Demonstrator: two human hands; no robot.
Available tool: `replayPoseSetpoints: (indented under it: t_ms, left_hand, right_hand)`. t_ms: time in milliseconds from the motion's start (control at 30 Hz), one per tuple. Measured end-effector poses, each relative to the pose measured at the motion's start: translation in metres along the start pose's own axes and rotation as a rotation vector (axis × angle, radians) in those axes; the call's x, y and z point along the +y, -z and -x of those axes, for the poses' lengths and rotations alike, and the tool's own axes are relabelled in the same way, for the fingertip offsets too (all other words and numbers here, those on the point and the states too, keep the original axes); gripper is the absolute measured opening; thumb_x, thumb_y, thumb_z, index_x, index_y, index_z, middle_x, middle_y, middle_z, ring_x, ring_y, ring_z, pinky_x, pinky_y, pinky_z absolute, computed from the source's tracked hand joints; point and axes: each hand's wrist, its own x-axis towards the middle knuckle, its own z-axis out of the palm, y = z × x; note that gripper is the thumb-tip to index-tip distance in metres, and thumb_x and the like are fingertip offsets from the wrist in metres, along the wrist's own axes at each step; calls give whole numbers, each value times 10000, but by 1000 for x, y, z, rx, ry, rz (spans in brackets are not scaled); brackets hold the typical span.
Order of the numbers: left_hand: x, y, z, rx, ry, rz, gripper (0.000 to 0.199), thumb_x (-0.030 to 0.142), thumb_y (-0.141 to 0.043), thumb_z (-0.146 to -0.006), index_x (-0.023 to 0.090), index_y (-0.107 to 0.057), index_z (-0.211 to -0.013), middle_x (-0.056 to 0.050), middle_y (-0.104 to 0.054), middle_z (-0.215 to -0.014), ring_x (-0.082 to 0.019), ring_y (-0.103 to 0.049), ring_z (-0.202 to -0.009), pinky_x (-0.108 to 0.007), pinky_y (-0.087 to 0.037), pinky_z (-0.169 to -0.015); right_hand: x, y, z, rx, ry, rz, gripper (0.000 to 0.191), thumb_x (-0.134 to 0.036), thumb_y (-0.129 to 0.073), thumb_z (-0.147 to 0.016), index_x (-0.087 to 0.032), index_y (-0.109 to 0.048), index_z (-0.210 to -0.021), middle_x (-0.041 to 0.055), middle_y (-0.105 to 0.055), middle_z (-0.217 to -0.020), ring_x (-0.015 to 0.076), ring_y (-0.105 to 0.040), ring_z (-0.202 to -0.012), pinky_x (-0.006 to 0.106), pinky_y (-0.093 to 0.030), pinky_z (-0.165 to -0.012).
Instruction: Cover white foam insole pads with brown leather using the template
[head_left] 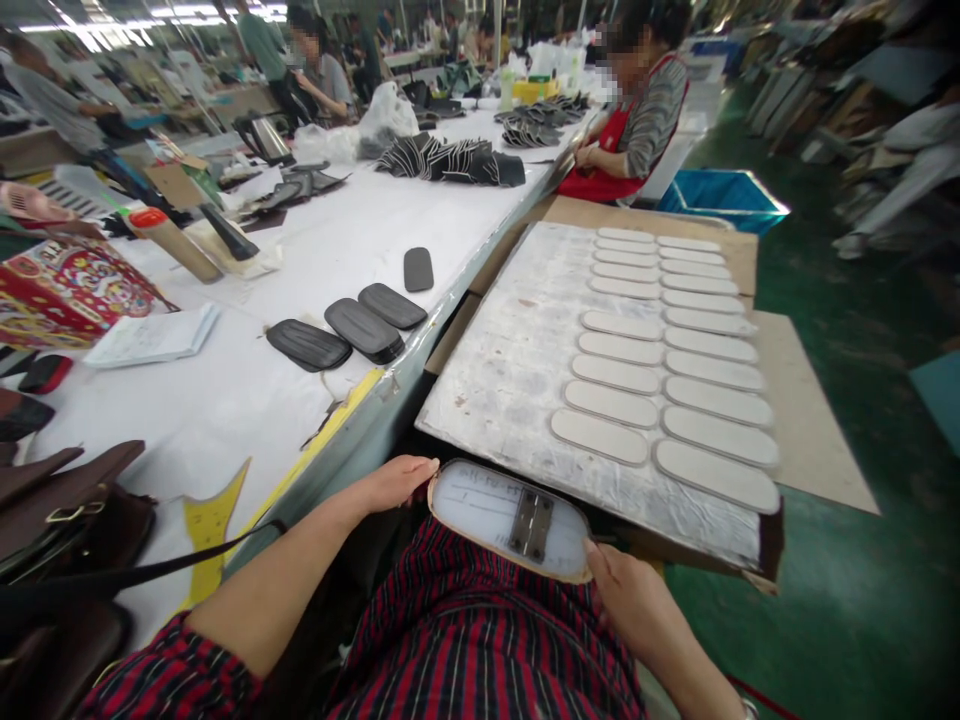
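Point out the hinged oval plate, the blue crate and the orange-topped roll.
Oval plate (pixel 480 512): head view, its pale face.
Blue crate (pixel 694 192): head view, its side.
Orange-topped roll (pixel 180 246): head view, its tan body.

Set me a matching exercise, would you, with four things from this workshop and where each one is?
1. Oval panel
2. Pale oval pieces
3. Rounded dark pads
4. Blue bin

A. On the white table, near its edge
B. Beside the person in a red apron
C. Held between left hand and right hand
D. Laid in two columns on the large board

Right pairs: 1-C, 2-D, 3-A, 4-B
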Motion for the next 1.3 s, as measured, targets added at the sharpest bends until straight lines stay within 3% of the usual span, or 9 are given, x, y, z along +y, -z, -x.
replayPoseSetpoints:
  t_ms: [67,233,400,600,733,867,1067,1200,1300]
  left_hand:
    - [0,3,2,-20,-14,39,527,427,-77,-886,178,-511,-722,8,-533,-606,-122,-496,-540,-232,-367,-518]
    - [10,3,6,46,-58,12,251,352,-378,-796,181,-493,-654,-5,-541,-702,-146,-485,-682,-255,-347,-632]
    - [10,-2,2,40,-45,40,169,222,-365,-719,184,-440,-573,10,-488,-616,-135,-467,-632,-247,-329,-593]
    - [6,-1,1,12,-18,52,161,213,-359,-708,183,-440,-573,26,-461,-560,-126,-470,-582,-233,-324,-542]
    - [9,-5,7,54,-64,6,237,323,-359,-788,184,-465,-628,2,-515,-659,-151,-492,-668,-256,-330,-612]
    - [4,-18,10,141,-45,-93,347,420,-274,-853,196,-461,-666,-15,-537,-674,-171,-511,-678,-272,-331,-638]
    - [-7,-31,5,156,-28,-117,367,421,-243,-869,205,-437,-644,-1,-526,-644,-162,-510,-656,-270,-325,-631]
    - [-2,-24,8,157,1,-32,371,442,-271,-850,200,-430,-618,8,-504,-615,-154,-505,-632,-264,-350,-615]
    - [2,-17,15,116,58,150,371,480,-300,-827,195,-468,-658,15,-503,-627,-147,-519,-607,-240,-381,-542]
  right_hand:
    - [1,0,0,-19,-10,-56,493,-444,-151,-911,-202,-504,-668,44,-600,-567,163,-585,-536,251,-350,-525]
    - [0,1,4,52,40,2,439,-479,-253,-884,-204,-446,-602,41,-583,-566,169,-578,-554,254,-351,-548]
    - [6,-2,4,-1,60,-91,369,-351,-227,-897,-203,-454,-647,26,-584,-590,138,-577,-526,230,-361,-530]
    - [9,-6,2,-72,-11,-286,399,-392,-193,-906,-199,-465,-686,13,-596,-605,123,-572,-481,220,-375,-503]
    - [1,-5,10,70,31,-118,403,-494,-305,-872,-198,-451,-641,25,-582,-591,150,-572,-544,231,-346,-525]
    - [-8,-4,16,161,4,-2,360,-381,-285,-905,-187,-477,-669,45,-605,-630,139,-566,-550,225,-327,-531]
    - [-12,-1,7,211,-32,130,390,-305,-248,-924,-171,-525,-686,73,-629,-656,159,-589,-589,240,-313,-539]
    - [-13,5,4,176,27,181,391,-324,-252,-918,-178,-511,-663,75,-627,-651,182,-588,-619,258,-281,-541]
    - [-10,7,3,119,60,124,412,-441,-291,-893,-187,-483,-632,57,-604,-618,171,-554,-578,255,-273,-533]
